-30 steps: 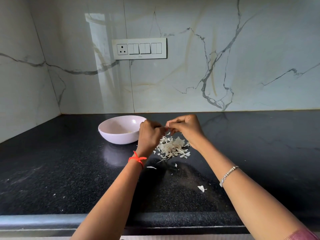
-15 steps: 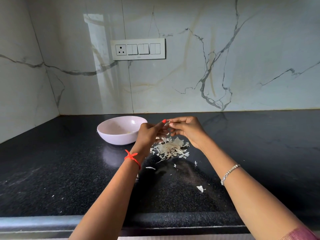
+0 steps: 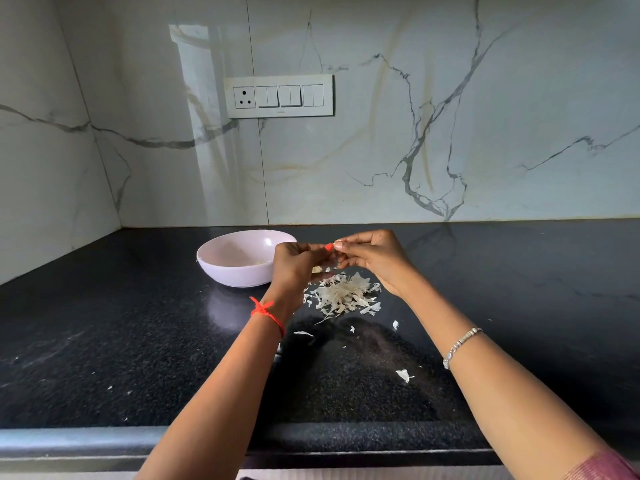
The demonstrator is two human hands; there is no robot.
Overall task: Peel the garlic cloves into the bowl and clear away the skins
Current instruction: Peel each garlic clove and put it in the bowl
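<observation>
Garlic skins [image 3: 344,294] lie heaped just right of the bowl [image 3: 242,273]; above, the left hand [image 3: 294,268] and right hand [image 3: 377,258] pinch a mostly hidden clove [image 3: 317,269].

Head-worn wide-angle view, angled forward and down, near countertop [image 3: 104,341], facing wall [image 3: 485,98]

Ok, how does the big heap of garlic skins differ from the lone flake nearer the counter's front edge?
The heap of skins is many thin shreds piled together; the lone flake is one small piece. The heap lies just below the left hand and right hand, near the bowl; the flake lies apart, nearer the front edge, between the forearms. Both are pale, papery and on the black counter, not yet cleared.
</observation>
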